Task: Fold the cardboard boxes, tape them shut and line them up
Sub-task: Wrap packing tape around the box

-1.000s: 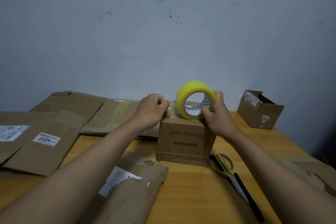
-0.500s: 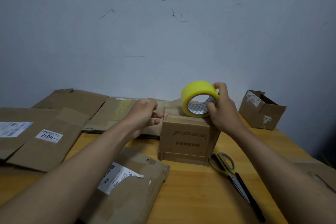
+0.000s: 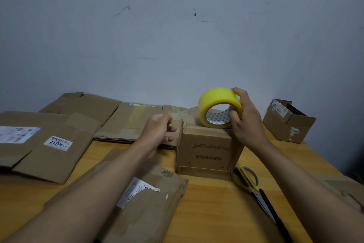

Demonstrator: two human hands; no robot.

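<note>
The right hand grips the tape roll on the box; the left hand pinches the tape end with curled fingers.

Tape roll on box (scissors right).

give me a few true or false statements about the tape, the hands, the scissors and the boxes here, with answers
1. The right hand grips the yellow tape roll. True.
2. The tape roll rests on the wooden table. False: it sits on top of the folded cardboard box.
3. The left hand holds the scissors. False: the scissors lie on the table to the right of the box, and the left hand pulls a clear tape strip from the roll.
4. An open small box stands near the wall on the right. True.
</note>
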